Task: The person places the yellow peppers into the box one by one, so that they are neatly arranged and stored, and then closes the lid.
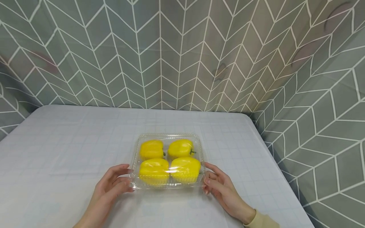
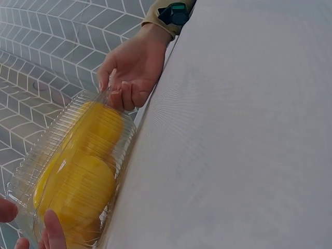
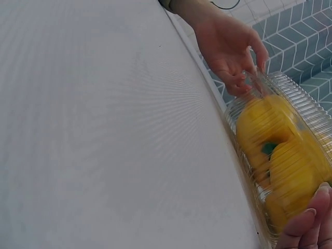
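A clear plastic clamshell container (image 1: 168, 136) with a ribbed rim sits on the table in the head view, its lid down. Inside lie yellow bell peppers in two rows: a back left one (image 1: 151, 149), a back right one (image 1: 181, 148) with its green stem showing, a front left one (image 1: 154, 171) and a front right one (image 1: 185, 169). My left hand (image 1: 109, 186) grips the container's left edge near the front, thumb and fingers at the rim. At the opposite edge, my right hand (image 1: 223, 188) pinches the rim, its lower fingers curled.
A white cloth with a faint grid covers the table (image 1: 71, 142). Behind it and along the right side hangs a grey curtain (image 1: 171, 57) with white chevron lines. A dark watch (image 2: 176, 14) is on the right wrist, by a beige sleeve (image 1: 260, 220).
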`<action>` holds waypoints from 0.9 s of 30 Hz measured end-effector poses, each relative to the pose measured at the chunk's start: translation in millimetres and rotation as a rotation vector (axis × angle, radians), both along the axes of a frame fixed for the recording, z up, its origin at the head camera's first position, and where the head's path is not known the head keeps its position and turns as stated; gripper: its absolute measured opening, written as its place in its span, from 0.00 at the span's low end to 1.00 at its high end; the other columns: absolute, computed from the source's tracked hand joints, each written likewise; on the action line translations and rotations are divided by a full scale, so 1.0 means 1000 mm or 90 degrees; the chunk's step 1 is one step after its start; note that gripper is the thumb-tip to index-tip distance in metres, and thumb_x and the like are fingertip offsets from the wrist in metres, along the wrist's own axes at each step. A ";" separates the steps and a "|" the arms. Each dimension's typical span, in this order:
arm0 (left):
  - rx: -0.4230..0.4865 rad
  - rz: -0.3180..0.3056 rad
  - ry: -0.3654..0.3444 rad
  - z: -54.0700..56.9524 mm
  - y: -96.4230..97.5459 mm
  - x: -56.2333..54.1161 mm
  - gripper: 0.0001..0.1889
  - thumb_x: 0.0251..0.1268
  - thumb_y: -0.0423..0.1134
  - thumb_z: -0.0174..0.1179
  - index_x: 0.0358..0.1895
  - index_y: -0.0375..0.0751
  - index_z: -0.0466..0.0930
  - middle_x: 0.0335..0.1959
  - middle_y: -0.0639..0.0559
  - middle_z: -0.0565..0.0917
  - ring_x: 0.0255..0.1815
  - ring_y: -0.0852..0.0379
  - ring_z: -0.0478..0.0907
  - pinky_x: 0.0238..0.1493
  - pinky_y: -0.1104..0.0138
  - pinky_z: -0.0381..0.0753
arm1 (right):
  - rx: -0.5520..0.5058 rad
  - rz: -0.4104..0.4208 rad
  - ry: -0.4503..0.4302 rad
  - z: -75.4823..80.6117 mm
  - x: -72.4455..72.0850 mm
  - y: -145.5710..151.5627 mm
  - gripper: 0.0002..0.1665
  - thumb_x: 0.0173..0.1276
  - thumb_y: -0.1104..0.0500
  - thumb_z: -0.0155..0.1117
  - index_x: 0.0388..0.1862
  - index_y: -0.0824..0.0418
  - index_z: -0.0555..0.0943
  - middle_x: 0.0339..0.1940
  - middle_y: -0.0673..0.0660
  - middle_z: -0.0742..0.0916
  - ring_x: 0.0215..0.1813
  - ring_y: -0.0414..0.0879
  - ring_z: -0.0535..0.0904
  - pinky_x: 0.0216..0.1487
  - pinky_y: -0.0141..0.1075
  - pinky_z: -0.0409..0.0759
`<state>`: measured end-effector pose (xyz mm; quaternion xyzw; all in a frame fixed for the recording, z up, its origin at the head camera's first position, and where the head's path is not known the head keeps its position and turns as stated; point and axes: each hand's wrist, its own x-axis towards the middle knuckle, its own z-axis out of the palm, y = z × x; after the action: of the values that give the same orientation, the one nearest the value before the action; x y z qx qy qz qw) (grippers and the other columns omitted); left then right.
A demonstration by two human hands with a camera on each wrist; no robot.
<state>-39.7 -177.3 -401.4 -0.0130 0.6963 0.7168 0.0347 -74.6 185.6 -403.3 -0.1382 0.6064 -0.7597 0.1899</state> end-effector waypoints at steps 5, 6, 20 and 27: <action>0.016 -0.010 0.008 -0.001 -0.001 -0.001 0.22 0.74 0.31 0.55 0.68 0.41 0.64 0.60 0.48 0.76 0.48 0.53 0.81 0.47 0.63 0.88 | -0.003 -0.004 -0.012 -0.001 -0.001 0.000 0.35 0.77 0.66 0.50 0.78 0.71 0.51 0.35 0.47 0.80 0.36 0.39 0.77 0.40 0.27 0.81; 0.019 -0.012 0.009 -0.001 -0.001 -0.001 0.23 0.74 0.31 0.55 0.68 0.40 0.64 0.59 0.48 0.76 0.48 0.53 0.81 0.47 0.63 0.88 | -0.004 -0.004 -0.010 -0.001 -0.001 0.001 0.35 0.77 0.66 0.50 0.78 0.71 0.51 0.35 0.47 0.80 0.36 0.39 0.77 0.40 0.27 0.81; 0.037 -0.012 0.031 -0.002 0.000 -0.002 0.25 0.70 0.27 0.57 0.67 0.37 0.63 0.55 0.48 0.77 0.42 0.54 0.83 0.46 0.63 0.89 | 0.002 -0.005 -0.024 -0.002 0.001 0.001 0.35 0.78 0.65 0.50 0.78 0.71 0.51 0.35 0.48 0.79 0.37 0.39 0.76 0.39 0.26 0.80; 0.062 -0.028 0.052 -0.002 -0.001 -0.002 0.25 0.70 0.25 0.57 0.67 0.35 0.63 0.53 0.51 0.79 0.44 0.56 0.83 0.47 0.62 0.89 | -0.002 -0.002 -0.017 0.001 0.001 0.002 0.35 0.78 0.66 0.50 0.78 0.71 0.51 0.36 0.48 0.79 0.37 0.39 0.77 0.39 0.26 0.80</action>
<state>-41.8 -178.2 -402.9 0.0329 0.6617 0.7487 0.0224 -73.4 187.3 -402.5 -0.1275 0.6031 -0.7625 0.1965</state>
